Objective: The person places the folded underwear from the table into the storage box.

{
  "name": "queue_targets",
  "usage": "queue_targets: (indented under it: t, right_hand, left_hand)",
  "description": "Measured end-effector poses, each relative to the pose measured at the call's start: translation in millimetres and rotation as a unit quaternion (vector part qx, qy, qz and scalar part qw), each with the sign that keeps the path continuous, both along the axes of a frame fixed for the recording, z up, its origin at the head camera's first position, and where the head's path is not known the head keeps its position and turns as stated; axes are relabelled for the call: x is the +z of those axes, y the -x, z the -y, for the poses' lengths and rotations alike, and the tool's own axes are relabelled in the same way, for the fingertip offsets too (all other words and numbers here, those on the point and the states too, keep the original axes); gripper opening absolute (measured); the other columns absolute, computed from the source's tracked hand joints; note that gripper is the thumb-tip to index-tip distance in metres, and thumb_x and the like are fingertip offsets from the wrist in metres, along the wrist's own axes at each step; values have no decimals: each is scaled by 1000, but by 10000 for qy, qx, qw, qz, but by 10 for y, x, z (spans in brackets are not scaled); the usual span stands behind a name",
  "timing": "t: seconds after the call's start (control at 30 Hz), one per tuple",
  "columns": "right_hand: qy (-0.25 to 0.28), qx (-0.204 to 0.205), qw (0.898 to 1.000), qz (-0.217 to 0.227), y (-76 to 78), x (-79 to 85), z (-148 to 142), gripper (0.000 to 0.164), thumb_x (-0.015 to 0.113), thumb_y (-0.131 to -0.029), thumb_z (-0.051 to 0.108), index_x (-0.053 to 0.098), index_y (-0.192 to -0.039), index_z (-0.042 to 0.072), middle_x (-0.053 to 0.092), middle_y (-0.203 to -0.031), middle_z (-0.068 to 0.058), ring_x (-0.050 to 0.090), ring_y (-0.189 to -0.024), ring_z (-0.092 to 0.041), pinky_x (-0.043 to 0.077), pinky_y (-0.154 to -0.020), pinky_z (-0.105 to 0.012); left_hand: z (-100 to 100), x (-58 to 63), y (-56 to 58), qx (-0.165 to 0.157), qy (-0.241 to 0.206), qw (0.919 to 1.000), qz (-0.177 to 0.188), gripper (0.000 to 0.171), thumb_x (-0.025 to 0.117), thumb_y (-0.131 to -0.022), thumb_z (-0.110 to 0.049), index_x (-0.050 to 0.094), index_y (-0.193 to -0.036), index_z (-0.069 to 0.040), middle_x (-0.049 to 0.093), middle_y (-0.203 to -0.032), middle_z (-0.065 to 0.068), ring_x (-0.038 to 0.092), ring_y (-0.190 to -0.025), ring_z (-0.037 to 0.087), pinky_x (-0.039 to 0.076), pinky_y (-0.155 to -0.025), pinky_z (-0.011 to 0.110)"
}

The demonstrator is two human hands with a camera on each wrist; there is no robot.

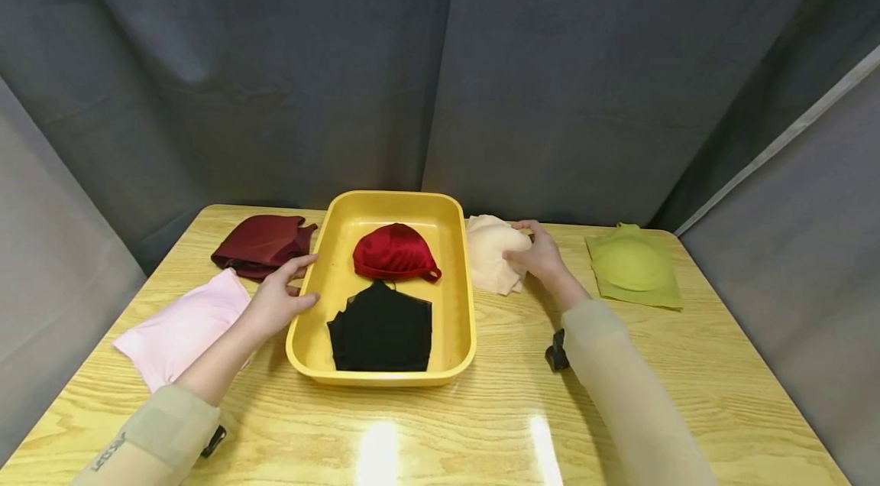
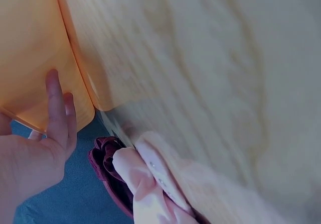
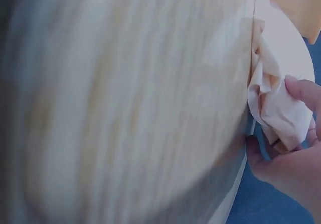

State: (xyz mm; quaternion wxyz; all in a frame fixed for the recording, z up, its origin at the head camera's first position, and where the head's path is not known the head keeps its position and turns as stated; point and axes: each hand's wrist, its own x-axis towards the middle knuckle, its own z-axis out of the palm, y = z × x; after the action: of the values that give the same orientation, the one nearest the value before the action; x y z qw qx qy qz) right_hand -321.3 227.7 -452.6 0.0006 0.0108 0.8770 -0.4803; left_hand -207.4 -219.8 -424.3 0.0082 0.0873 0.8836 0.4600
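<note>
A yellow tray (image 1: 470,318) stands mid-table, holding a folded red satin bra (image 1: 394,251) and a folded black garment (image 1: 383,329). My left hand (image 1: 278,299) touches the tray's left side, its fingers fairly straight along the outer wall in the left wrist view. Just right of the tray lies a folded beige bra (image 1: 493,249) with a rounded cup. My right hand (image 1: 541,253) holds its right edge between thumb and fingers. In the right wrist view, the thumb presses on the beige cloth (image 3: 286,108), and some fingertips are hidden behind it.
Left of the tray lie a dark maroon folded garment (image 1: 264,239) and a pale pink folded one (image 1: 192,325). A yellow-green bra (image 1: 632,264) lies at the table's far right. Grey curtains (image 1: 330,73) stand behind the wooden table (image 1: 522,409).
</note>
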Motion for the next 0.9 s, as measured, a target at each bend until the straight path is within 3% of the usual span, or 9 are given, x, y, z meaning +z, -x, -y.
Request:
queue_targets:
  t: [0.2, 0.47, 0.77, 0.9]
  right_hand:
    - [333, 30, 9994, -132, -35, 51, -18, 58, 70, -82, 5, 43, -133, 12, 44, -124, -21, 48, -96, -29, 47, -71, -29]
    - [426, 33, 9991, -26, -69, 77, -81, 65, 71, -80, 2, 42, -137, 14, 44, -130, -21, 51, -109, -34, 49, -80, -34]
    - [484, -22, 9988, 16, -133, 116, -183, 72, 70, -81, 1, 35, -143, 10, 34, -142, -22, 43, -122, -37, 46, -89, -39]
    - [783, -26, 9969, 95, -181, 139, -230, 72, 69, -81, -2, 34, -143, 8, 34, -142, -23, 42, -122, -36, 48, -86, -31]
  left_hand:
    - [10, -48, 24, 34, 94, 9999, -16, 64, 65, -84, -5, 39, -142, -8, 50, -125, 27, 63, -92, 34, 54, -72, 35]
    - [15, -51, 29, 40, 75, 10000, 5, 64, 65, -84, -6, 39, -142, -8, 50, -125, 26, 63, -93, 34, 55, -73, 36]
    - [10, -40, 22, 25, 72, 10000, 29, 64, 65, -84, -5, 38, -143, -7, 49, -126, 27, 62, -94, 35, 55, -73, 37]
    - [1, -17, 12, 26, 75, 10000, 32, 64, 64, -85, -5, 38, -143, -7, 49, -126, 28, 63, -93, 35, 55, -73, 36]
